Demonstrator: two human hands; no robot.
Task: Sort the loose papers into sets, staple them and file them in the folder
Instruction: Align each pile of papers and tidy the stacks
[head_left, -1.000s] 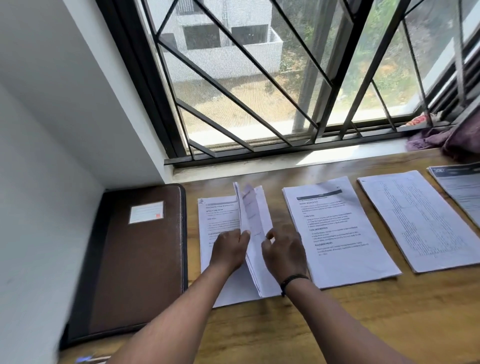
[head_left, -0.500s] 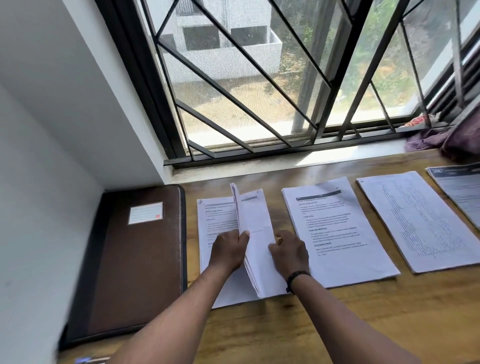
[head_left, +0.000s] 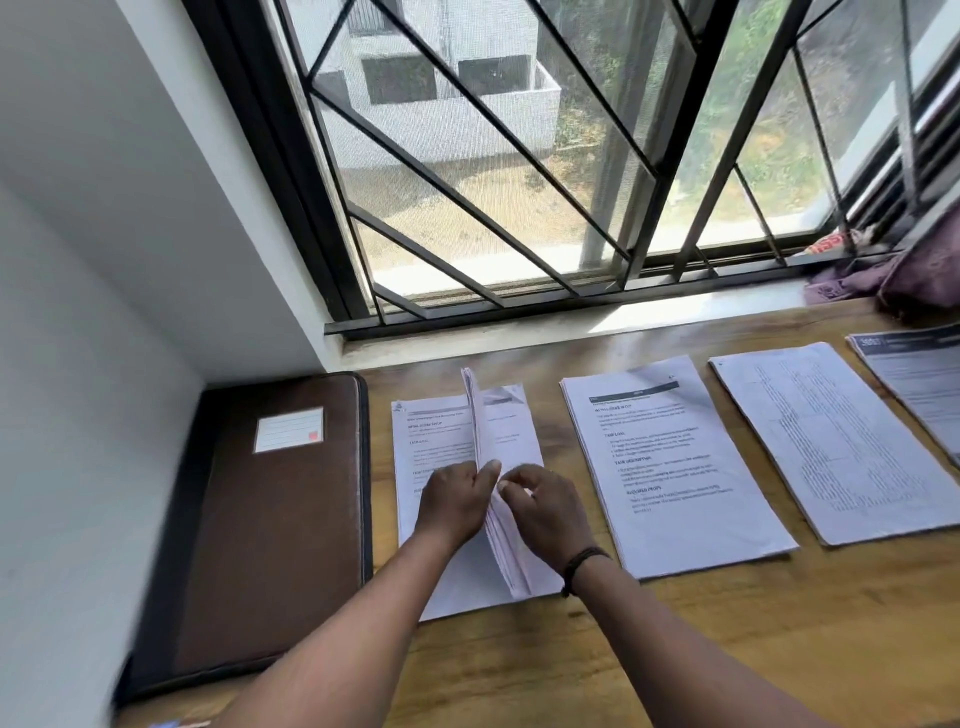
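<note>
Papers (head_left: 441, 452) lie in the leftmost pile on the wooden desk (head_left: 675, 649), with a sheaf of pages (head_left: 485, 441) lifted on edge over it. The left hand (head_left: 452, 501) pinches the sheaf between thumb and curled fingers; the right hand (head_left: 548, 506), fingers curled, grips the same pages from the other side. A closed brown folder (head_left: 260, 519) lies just left of the pile. Three more printed stacks (head_left: 670, 462) sit to the right, beneath the barred window (head_left: 519, 156).

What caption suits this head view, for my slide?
Both hands leaf through the leftmost white paper stack beside a closed brown leather folder.
</note>
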